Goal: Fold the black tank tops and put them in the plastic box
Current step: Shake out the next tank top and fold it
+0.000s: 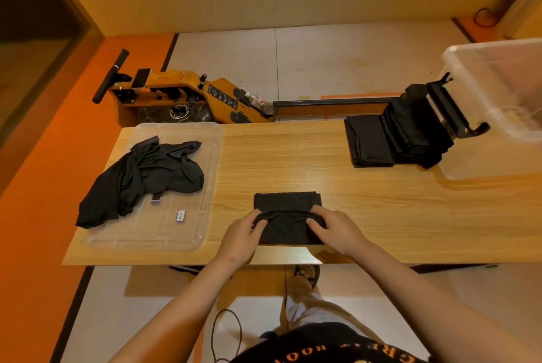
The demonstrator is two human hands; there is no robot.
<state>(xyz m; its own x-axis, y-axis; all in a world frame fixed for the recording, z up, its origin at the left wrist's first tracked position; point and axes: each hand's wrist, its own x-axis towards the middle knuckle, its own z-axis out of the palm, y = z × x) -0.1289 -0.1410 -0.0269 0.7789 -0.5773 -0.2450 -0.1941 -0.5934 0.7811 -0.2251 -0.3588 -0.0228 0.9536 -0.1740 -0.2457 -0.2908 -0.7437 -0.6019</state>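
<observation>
A partly folded black tank top lies on the wooden table near its front edge. My left hand grips the left end of its bunched near fold, and my right hand grips the right end. A heap of unfolded black tank tops lies on a clear plastic lid at the left. Folded black tank tops are stacked at the far right, next to the clear plastic box.
A wooden rowing machine stands on the floor behind the table, its black seat close to the folded stack. A black cable loops on the floor by my legs. An orange wall runs along the left.
</observation>
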